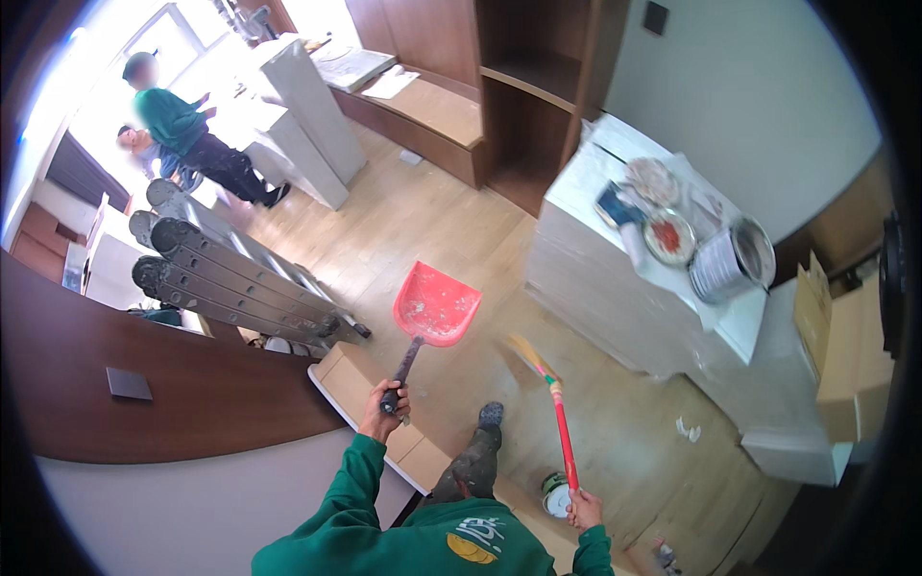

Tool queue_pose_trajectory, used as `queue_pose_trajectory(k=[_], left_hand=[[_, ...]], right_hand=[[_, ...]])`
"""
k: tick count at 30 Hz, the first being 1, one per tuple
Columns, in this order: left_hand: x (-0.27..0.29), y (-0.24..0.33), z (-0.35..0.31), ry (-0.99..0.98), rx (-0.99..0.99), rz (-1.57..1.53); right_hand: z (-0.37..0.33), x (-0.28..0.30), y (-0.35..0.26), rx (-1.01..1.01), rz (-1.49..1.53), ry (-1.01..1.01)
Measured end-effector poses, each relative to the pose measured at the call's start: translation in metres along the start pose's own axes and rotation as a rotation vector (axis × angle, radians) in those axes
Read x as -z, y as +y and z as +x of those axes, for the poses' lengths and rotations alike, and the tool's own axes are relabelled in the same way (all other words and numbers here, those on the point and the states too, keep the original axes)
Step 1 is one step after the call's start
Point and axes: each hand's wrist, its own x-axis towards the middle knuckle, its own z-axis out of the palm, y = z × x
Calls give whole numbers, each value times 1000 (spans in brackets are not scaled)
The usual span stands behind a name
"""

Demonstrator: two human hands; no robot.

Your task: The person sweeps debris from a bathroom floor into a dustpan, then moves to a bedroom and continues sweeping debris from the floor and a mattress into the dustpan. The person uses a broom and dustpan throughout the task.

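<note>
My left hand [384,411] is closed round the dark handle of a red dustpan [438,305], whose scoop is speckled with pale stains and points away from me. In my right hand [584,509] I grip the red stick of a broom [562,422]. Its yellow bristles [525,351] hang over the wooden floor, to the right of the dustpan; whether they touch the floor I cannot tell. A small paint tin [556,494] stands just left of my right hand. White scraps [688,429] lie on the floor farther right.
A folded metal ladder [240,274] stands at left. On the right, a plastic-wrapped white cabinet [615,278] carries a large tin [733,259] and rags, beside cardboard boxes [855,360]. Wooden shelving [533,96] is at the back. Two people [178,125] are far left.
</note>
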Motion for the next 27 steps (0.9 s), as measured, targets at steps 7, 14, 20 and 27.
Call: queue_pose_trajectory(k=[7,14,20,27], left_hand=[[-49,86,1,36,-60,-136],[-92,156,3,5,-242,-279],[-122,226,42,-18,-410,-380],[-149,343,64,-83,-472,-640]], right_hand=[[9,-75,-152,170,-185,-188],[34,-142,-277,324,-390,-258],[89,-241,-410,351,-557,-367],[154,-439,-568,183,-675,-557]])
